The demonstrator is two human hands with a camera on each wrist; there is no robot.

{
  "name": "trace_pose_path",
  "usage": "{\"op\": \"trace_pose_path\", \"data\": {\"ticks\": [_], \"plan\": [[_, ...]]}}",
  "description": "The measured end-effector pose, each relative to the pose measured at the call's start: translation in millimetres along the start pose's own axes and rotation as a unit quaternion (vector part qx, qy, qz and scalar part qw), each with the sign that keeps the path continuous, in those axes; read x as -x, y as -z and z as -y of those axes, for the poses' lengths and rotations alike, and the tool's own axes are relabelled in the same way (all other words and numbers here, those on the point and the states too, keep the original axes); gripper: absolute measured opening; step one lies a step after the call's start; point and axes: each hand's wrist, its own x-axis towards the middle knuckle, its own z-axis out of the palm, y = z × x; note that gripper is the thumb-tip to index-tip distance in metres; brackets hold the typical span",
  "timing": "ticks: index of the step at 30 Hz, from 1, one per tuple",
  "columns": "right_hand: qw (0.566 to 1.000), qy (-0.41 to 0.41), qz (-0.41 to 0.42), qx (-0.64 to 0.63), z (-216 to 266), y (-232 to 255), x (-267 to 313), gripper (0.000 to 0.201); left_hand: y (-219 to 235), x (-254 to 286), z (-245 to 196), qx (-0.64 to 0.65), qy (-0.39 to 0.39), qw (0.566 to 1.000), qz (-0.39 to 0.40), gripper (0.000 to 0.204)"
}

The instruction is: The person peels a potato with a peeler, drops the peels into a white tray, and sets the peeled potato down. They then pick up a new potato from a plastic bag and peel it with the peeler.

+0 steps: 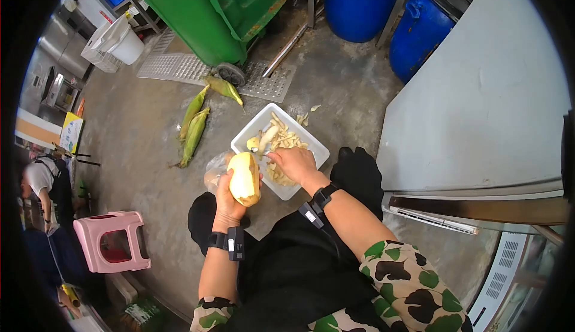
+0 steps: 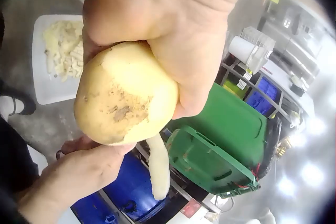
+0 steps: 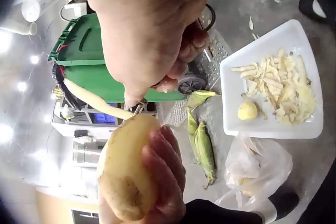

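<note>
The left hand (image 1: 225, 199) is gripping a potato (image 1: 244, 179), its fingers curling round one side; the potato is sitting in that grip, above the floor. The right hand (image 1: 294, 163), fingers curling tightly, is holding a peeler (image 3: 138, 108) (its handle is largely hiding inside the hand) with the metal head at the potato's far end. A peel strip (image 2: 159, 169) is hanging there. On the floor, a white tray (image 3: 231, 95) is containing peelings (image 3: 281, 85); a clear bag (image 3: 257, 163) is lying just beside it, and corn (image 1: 194, 134) is lying nearby.
</note>
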Motion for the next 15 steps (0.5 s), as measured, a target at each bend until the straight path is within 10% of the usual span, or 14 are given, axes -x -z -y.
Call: {"op": "trace_pose_path", "data": {"ticks": [9,15], "plan": [[0.999,-0.031,0.011,0.032,-6,-2,6,0.042,30,-31,8,0.157,0.032,0.985,-0.064,0.046],[0.983,0.156,-0.007,-0.096,12,7,16,0.036,25,-42,8,0.185,0.024,0.977,-0.104,0.042]]}}
